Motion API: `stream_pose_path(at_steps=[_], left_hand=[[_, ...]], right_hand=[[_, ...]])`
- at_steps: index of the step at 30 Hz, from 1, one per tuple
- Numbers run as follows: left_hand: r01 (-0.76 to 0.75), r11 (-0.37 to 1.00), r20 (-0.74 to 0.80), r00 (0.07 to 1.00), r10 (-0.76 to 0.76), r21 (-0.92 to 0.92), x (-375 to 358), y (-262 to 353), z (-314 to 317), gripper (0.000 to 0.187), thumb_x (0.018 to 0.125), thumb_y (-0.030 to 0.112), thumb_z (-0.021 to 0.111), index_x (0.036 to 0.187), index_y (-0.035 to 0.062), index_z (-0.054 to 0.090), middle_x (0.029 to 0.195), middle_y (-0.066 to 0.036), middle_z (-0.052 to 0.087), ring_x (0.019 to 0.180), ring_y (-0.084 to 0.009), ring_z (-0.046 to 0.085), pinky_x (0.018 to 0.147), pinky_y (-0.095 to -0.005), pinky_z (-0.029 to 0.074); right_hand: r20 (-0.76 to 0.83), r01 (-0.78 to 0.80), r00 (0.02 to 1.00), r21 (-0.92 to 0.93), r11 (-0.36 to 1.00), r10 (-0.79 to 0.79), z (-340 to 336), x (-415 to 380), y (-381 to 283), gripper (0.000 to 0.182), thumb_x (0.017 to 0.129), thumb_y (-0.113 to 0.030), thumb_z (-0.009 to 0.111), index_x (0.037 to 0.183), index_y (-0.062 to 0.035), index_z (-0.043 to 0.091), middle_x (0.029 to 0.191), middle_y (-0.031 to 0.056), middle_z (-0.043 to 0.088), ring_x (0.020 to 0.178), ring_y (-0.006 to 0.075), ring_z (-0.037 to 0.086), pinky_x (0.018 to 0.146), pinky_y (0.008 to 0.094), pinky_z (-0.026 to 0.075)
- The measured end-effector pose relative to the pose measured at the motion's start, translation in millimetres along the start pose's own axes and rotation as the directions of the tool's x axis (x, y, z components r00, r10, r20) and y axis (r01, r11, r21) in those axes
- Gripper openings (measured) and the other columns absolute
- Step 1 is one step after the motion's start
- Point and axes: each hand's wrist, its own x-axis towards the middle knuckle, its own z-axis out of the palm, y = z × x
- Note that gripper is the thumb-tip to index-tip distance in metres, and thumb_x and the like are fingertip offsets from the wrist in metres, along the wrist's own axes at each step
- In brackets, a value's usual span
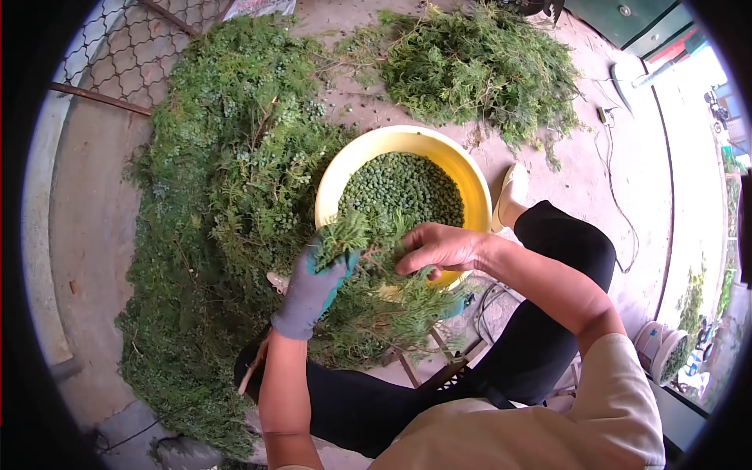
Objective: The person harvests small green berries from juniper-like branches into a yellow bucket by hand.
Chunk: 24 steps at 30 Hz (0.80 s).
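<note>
My left hand (pixel 313 280), in a grey and green work glove, is closed around a leafy evergreen branch (pixel 345 233) over the near left rim of a yellow tub. My right hand (pixel 440 249) is bare, its fingers curled in a pinch at the right side of the foliage; what lies between the fingertips is hidden. Below both hands, the yellow tub (pixel 478 184) holds many small round green berries (pixel 403 186). More feathery sprigs (pixel 392 313) hang or lie just in front of the tub, under my hands.
A large heap of berry-bearing branches (pixel 235 172) covers the floor on the left. A second pile of cut greenery (pixel 486 70) lies beyond the tub. A cable (pixel 615 196) runs along the floor at right, near a white bucket (pixel 662 348). My knees flank the tub's near side.
</note>
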Motion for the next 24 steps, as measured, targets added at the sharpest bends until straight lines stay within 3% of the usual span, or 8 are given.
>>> stream_pose_path(at_steps=[6, 8, 10, 13, 18, 21, 22, 24], left_hand=[[-0.083, 0.996, 0.066, 0.994, 0.086, -0.043, 3.7, 2.0, -29.0, 0.039, 0.087, 0.0, 0.058, 0.124, -0.0025, 0.046, 0.114, -0.018, 0.058, 0.108, -0.0278, 0.058, 0.092, -0.037, 0.049], [-0.023, 0.998, -0.049, 0.999, 0.02, -0.064, -1.7, 10.3, -11.5, 0.035, 0.086, -0.011, 0.046, 0.121, -0.0043, 0.045, 0.111, -0.015, 0.057, 0.103, -0.0215, 0.059, 0.089, -0.0302, 0.05], [-0.046, 0.999, -0.01, 0.999, 0.045, -0.03, 3.5, 1.3, -11.1, 0.037, 0.085, -0.008, 0.051, 0.122, -0.0036, 0.046, 0.112, -0.015, 0.058, 0.101, -0.0226, 0.06, 0.088, -0.0329, 0.05], [-0.036, 0.998, 0.066, 0.997, 0.033, 0.048, 5.3, -0.4, -7.0, 0.041, 0.085, -0.008, 0.052, 0.125, -0.0019, 0.045, 0.113, -0.014, 0.058, 0.1, -0.0215, 0.06, 0.088, -0.0327, 0.05], [0.023, 1.0, 0.062, 0.998, -0.022, -0.017, 4.7, -3.8, -2.2, 0.049, 0.086, -0.011, 0.047, 0.133, 0.0002, 0.04, 0.113, -0.012, 0.057, 0.101, -0.0186, 0.06, 0.089, -0.0293, 0.049], [0.015, 0.998, 0.059, 0.998, -0.011, -0.06, 1.8, -1.0, -0.1, 0.048, 0.086, -0.011, 0.047, 0.132, -0.0001, 0.04, 0.114, -0.012, 0.057, 0.102, -0.0188, 0.06, 0.089, -0.0297, 0.049], [0.014, 0.998, 0.059, 0.998, -0.011, -0.059, 1.6, -0.4, -1.1, 0.048, 0.086, -0.011, 0.047, 0.132, -0.0001, 0.04, 0.114, -0.012, 0.057, 0.102, -0.0188, 0.06, 0.089, -0.0297, 0.049], [0.026, 1.0, 0.029, 0.999, -0.026, 0.012, 2.9, 2.3, -3.0, 0.045, 0.086, -0.011, 0.048, 0.13, -0.0008, 0.043, 0.115, -0.013, 0.058, 0.103, -0.0199, 0.06, 0.089, -0.0307, 0.05]], right_hand=[[-0.122, 0.13, 0.978, -0.262, 0.956, -0.167, -13.2, -4.7, 5.8, 0.04, 0.081, -0.024, 0.069, 0.112, 0.0005, 0.06, 0.105, 0.0134, 0.062, 0.099, 0.0207, 0.062, 0.077, 0.0318, 0.056], [-0.172, 0.118, 0.796, -0.896, 0.427, -0.581, -14.1, 1.8, 17.9, 0.048, 0.082, -0.027, 0.068, 0.121, -0.002, 0.056, 0.115, 0.0172, 0.058, 0.112, 0.0262, 0.055, 0.095, 0.0374, 0.047], [-0.146, 0.176, 0.835, -0.843, 0.508, -0.531, -7.5, 0.7, 3.3, 0.055, 0.082, -0.032, 0.07, 0.124, -0.0014, 0.054, 0.12, 0.019, 0.055, 0.12, 0.027, 0.049, 0.105, 0.038, 0.038], [-0.124, 0.286, 0.944, -0.156, 0.946, -0.306, 0.2, 9.6, -1.8, 0.044, 0.081, -0.026, 0.074, 0.111, 0.0021, 0.059, 0.103, 0.0129, 0.063, 0.1, 0.0226, 0.06, 0.091, 0.0314, 0.046], [-0.146, 0.171, 0.971, -0.145, 0.975, -0.192, 6.2, 7.7, -0.7, 0.025, 0.083, -0.022, 0.072, 0.09, 0.0011, 0.063, 0.082, 0.0055, 0.067, 0.074, 0.0171, 0.063, 0.073, 0.0315, 0.051], [-0.136, -0.053, 0.822, -0.985, 0.164, -0.554, -14.9, 8.8, 23.5, 0.024, 0.075, -0.022, 0.066, 0.092, -0.0054, 0.065, 0.078, 0.0126, 0.063, 0.074, 0.0316, 0.063, 0.072, 0.0377, 0.053], [-0.214, -0.208, 0.808, -0.975, 0.075, -0.549, -33.7, 17.9, 38.4, 0.026, 0.071, -0.018, 0.068, 0.093, -0.0044, 0.065, 0.081, 0.0114, 0.062, 0.079, 0.0312, 0.063, 0.076, 0.0406, 0.052], [-0.006, 0.137, 0.675, -0.982, 0.133, -0.738, -27.3, 1.8, 24.1, 0.033, 0.07, -0.015, 0.069, 0.098, -0.0004, 0.063, 0.088, 0.0126, 0.06, 0.087, 0.0296, 0.062, 0.081, 0.038, 0.051]])
